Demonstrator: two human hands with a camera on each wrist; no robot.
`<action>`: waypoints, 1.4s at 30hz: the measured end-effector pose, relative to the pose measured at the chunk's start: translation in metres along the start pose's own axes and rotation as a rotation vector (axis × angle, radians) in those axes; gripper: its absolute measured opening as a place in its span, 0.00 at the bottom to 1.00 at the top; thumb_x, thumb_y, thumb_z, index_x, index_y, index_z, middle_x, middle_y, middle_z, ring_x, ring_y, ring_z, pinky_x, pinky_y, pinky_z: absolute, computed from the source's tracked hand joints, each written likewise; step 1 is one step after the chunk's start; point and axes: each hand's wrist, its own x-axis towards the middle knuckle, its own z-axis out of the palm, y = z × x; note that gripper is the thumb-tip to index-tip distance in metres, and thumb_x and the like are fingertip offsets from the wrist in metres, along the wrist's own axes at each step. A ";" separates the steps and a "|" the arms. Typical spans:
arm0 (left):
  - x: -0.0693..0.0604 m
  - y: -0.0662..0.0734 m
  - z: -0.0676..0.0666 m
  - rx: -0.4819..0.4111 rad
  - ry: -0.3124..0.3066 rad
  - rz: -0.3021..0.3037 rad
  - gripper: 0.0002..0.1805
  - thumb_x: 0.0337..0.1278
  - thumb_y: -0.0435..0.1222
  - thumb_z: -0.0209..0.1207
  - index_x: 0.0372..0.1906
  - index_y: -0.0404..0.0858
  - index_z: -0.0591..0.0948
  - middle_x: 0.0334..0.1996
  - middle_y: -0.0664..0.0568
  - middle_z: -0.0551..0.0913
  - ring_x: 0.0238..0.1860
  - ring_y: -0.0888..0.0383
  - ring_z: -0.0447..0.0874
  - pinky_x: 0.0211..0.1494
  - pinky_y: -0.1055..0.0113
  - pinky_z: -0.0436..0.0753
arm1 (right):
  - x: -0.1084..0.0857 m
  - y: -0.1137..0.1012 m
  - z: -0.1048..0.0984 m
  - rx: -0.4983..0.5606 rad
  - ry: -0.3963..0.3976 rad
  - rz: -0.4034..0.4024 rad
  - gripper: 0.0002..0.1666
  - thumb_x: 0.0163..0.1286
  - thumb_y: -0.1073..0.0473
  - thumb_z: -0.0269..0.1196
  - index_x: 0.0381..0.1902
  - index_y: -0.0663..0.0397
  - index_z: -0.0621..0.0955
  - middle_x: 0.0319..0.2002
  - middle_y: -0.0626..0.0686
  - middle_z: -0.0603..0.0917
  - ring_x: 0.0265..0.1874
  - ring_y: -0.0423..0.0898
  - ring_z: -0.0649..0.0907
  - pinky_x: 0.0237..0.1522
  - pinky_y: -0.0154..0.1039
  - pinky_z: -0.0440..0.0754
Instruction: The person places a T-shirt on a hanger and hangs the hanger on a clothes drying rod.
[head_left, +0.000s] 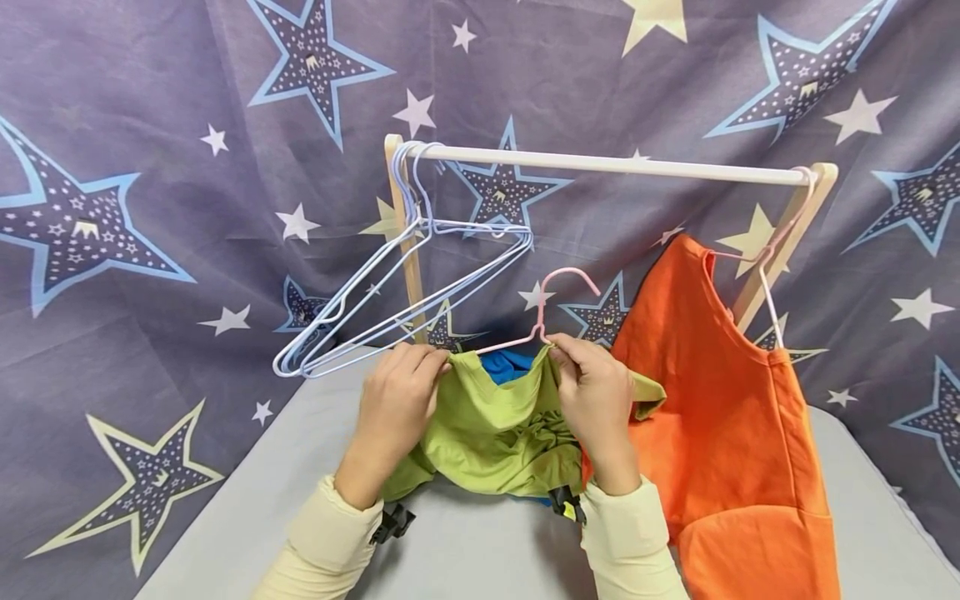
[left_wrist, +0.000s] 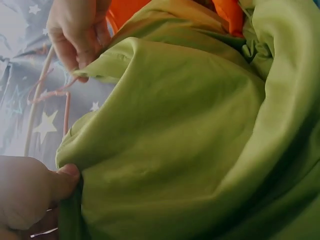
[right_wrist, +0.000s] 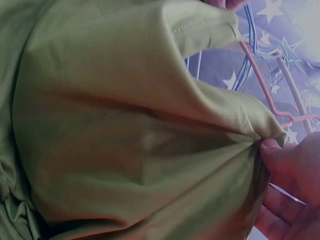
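A lime-green shirt (head_left: 487, 433) hangs bunched between both hands, its neckline dipping in the middle. The left hand (head_left: 399, 392) pinches one shoulder of it; in the left wrist view the thumb (left_wrist: 69, 172) presses on the cloth edge. On the other side the right hand (head_left: 596, 387) pinches the shirt beside the neckline, thumb (right_wrist: 271, 145) on top in the right wrist view. A pink hanger (head_left: 541, 308) rises from the neck opening, hook up and to the right; its lower part is hidden by the shirt. Blue cloth (head_left: 506, 365) shows behind the neckline.
A small rack with a white rail (head_left: 600, 162) stands behind the hands. Several pale blue hangers (head_left: 360, 292) hang at its left end. At its right end an orange garment (head_left: 720, 417) hangs on another pink hanger (head_left: 787, 225). A grey tabletop (head_left: 247, 500) lies below.
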 end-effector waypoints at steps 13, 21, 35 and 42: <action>-0.003 0.000 0.002 -0.018 0.018 -0.062 0.05 0.59 0.27 0.67 0.39 0.32 0.84 0.33 0.46 0.84 0.32 0.47 0.80 0.31 0.55 0.82 | -0.001 -0.003 0.004 0.062 -0.105 -0.018 0.12 0.65 0.65 0.72 0.48 0.57 0.89 0.34 0.54 0.89 0.27 0.49 0.81 0.28 0.44 0.77; -0.002 -0.004 -0.003 0.001 0.047 -0.108 0.03 0.59 0.27 0.66 0.37 0.33 0.83 0.32 0.47 0.84 0.31 0.47 0.79 0.25 0.55 0.80 | 0.001 0.003 0.003 0.084 -0.086 -0.026 0.12 0.63 0.67 0.73 0.46 0.59 0.89 0.38 0.56 0.90 0.33 0.53 0.84 0.34 0.47 0.80; 0.000 -0.015 -0.014 0.013 0.038 -0.155 0.04 0.61 0.30 0.66 0.38 0.33 0.85 0.32 0.46 0.84 0.33 0.46 0.82 0.27 0.54 0.82 | 0.005 0.029 -0.021 0.044 -0.180 0.044 0.22 0.57 0.67 0.77 0.51 0.61 0.87 0.45 0.61 0.88 0.40 0.58 0.84 0.43 0.50 0.81; 0.001 -0.019 -0.018 0.013 0.052 -0.169 0.03 0.61 0.30 0.66 0.37 0.33 0.85 0.33 0.45 0.85 0.35 0.44 0.83 0.32 0.52 0.83 | 0.005 0.046 -0.038 0.004 -0.262 0.124 0.20 0.60 0.70 0.74 0.51 0.61 0.87 0.48 0.61 0.87 0.47 0.61 0.82 0.51 0.57 0.74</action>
